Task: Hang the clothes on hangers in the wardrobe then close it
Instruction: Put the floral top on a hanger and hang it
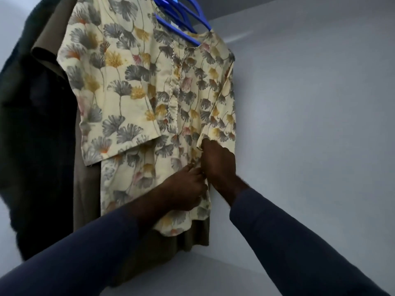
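Observation:
A cream top with a grey and yellow leaf print point(136, 86) hangs on a blue plastic hanger point(181, 18) inside the wardrobe. My left hand point(186, 189) pinches the fabric at the top's right side seam, low down. Just above and to the right of it, my right hand point(218, 163) grips the hem of the right sleeve and the cloth beside it. Both hands touch each other at the seam. The rail that carries the hanger is out of view.
Behind the printed top hang an olive-brown garment point(85, 199) and a dark one point(36, 124) at the left. The pale wardrobe wall point(310, 103) fills the right side, and its floor or shelf point(203, 272) lies below the clothes.

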Motion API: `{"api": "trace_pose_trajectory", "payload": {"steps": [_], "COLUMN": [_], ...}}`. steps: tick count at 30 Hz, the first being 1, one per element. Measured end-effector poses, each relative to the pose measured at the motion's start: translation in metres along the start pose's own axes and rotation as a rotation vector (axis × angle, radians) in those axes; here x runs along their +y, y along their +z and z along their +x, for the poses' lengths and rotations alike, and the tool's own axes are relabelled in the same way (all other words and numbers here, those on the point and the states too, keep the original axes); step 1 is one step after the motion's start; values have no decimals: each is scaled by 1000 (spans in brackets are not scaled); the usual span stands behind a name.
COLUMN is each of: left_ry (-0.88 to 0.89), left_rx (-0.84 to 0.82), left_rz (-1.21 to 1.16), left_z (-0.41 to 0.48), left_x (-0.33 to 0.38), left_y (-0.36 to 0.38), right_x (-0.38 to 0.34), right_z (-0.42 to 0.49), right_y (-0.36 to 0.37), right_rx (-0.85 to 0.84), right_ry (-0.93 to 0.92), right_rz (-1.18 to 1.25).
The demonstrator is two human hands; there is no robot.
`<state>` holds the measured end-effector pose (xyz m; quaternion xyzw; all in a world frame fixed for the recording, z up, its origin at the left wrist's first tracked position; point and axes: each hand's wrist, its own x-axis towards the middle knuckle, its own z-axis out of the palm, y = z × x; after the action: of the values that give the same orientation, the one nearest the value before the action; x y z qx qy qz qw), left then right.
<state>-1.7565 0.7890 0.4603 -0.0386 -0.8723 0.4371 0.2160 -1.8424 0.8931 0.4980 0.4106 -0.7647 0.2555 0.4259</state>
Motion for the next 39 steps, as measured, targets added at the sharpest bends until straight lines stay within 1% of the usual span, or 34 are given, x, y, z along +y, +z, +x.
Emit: {"api": "trace_pose_trajectory", "payload": {"steps": [1,3,5,7,10,13,14,17,21,23,26,27,29,32,33,34,35,37,39], "left_ry": [14,-8,-22,-30,-91,-109,-152,-380,-565,-657,-778,-807,-869,-999,-1057,-1103,-1198,-1255,-1375], "left_rx": [50,80,79,29,-15,-15,-42,-190,-317,-397,-460,-478,-583,-689,-723,-748,-778,-804,-863], "left_rz": [-19,-53,-106,-155,-256,-364,-432,-584,-793,-844,-940,-937,-937,-923,-918,-925,-906,-878,-818], "left_z": [-8,-27,-48,-65,-94,-127,-138,-187,-285,-349,-453,-485,-556,-652,-689,-713,-761,-789,-851], "left_x": [4,14,21,28,40,58,66,96,151,179,216,226,245,269,278,285,292,302,311], "left_y": [-2,-4,0,1,-5,-6,-9,-2,0,-2,-18,-22,-36,-61,-72,-80,-97,-110,-136], "right_x": [-1,-3,-9,-18,-39,-57,-63,-93,-165,-214,-296,-320,-377,-453,-483,-503,-547,-568,-625], "right_z": [-4,-12,-25,-42,-80,-124,-138,-194,-276,-320,-389,-410,-453,-509,-529,-543,-564,-579,-609], "right_y": [3,10,16,21,25,27,26,19,2,-2,-15,-19,-27,-36,-42,-43,-52,-55,-68], "right_rx": [-9,-34,-70,-128,-292,-445,-475,-577,-776,-834,-909,-933,-1009,-1100,-1152,-1170,-1201,-1239,-1262], "right_ry": [-13,-20,-14,-4,17,24,14,5,-7,-31,-114,-131,-197,-311,-359,-404,-493,-515,-614], "right_rz": [-4,31,69,102,131,102,105,134,109,134,192,210,227,232,242,259,280,291,347]}}
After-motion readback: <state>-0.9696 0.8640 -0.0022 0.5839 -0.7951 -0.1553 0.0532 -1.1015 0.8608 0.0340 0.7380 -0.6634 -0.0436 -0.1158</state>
